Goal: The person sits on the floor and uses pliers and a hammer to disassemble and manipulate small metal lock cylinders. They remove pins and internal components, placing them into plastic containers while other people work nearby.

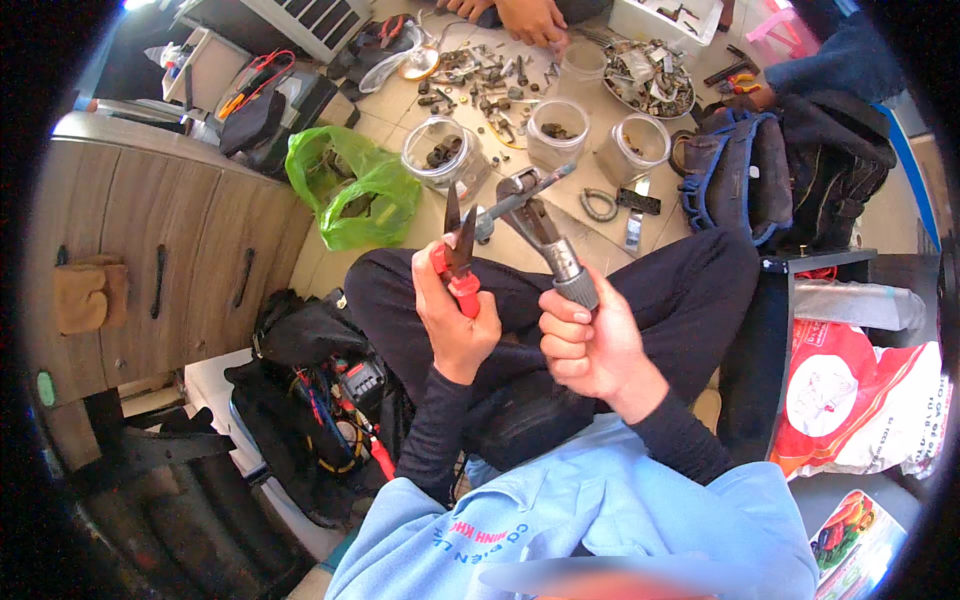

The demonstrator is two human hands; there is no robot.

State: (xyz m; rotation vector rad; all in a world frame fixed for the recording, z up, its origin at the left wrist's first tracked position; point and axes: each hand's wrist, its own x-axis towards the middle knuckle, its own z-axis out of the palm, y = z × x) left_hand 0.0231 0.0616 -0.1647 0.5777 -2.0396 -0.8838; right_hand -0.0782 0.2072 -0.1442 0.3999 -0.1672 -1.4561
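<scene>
My left hand is closed around red-handled pliers, whose dark, pointed jaws stand up and a little apart. In my right hand is a metal tubing cutter, gripped at its knurled knob, its head tilted up and to the left. A thin grey-blue rod or tube crosses the cutter's head and runs down behind the pliers' jaws. Whether my left fingers also touch it, I cannot tell. Both tools are held above my crossed legs, close together.
Clear plastic jars with small metal parts stand ahead, beside a green plastic bag. Loose bolts and fittings lie beyond, near another person's hand. A filled bowl, a metal ring and a blue-trimmed tool bag are to the right.
</scene>
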